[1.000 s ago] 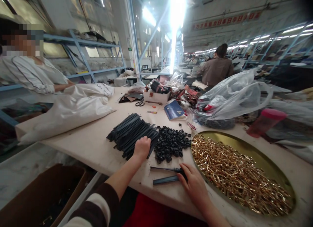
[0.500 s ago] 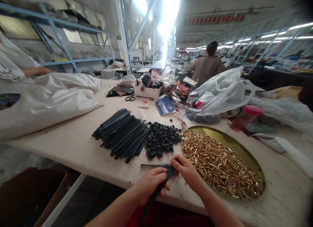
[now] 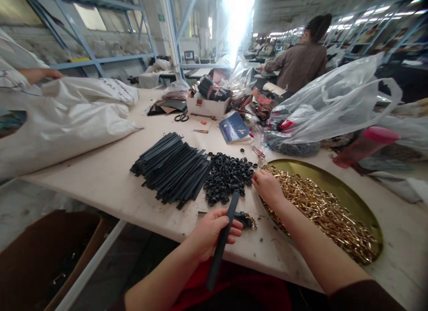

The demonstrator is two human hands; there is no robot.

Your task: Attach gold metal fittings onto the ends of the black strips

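Here the black strap (image 3: 221, 242) sits in the left hand (image 3: 214, 233), fingers curled round its middle and pressing it into the palm, so that one end slants up over the table edge while the other hangs down toward the lap. Held at mid-length like that, the upper end stays free and points toward the right hand's side.

Just beyond that upper end lies the heap of black rings (image 3: 228, 182), and to the left of the grip the stack of black straps (image 3: 172, 170) is fanned out within easy reach. Close by the left fingertips, on the table (image 3: 100, 186), lies another strap with a gold fitting (image 3: 245, 219) on it.

The right hand (image 3: 267, 188) rests at the near rim of the round gold tray (image 3: 351, 199), fingers drawn together down among the gold metal pieces (image 3: 321, 217); whether they pinch one I cannot tell.

Farther out are a blue booklet (image 3: 234, 128), scissors (image 3: 181, 117), a clear plastic bag (image 3: 334, 105) and a white sack (image 3: 67, 119). A co-worker's hand (image 3: 43, 73) rests on that sack.
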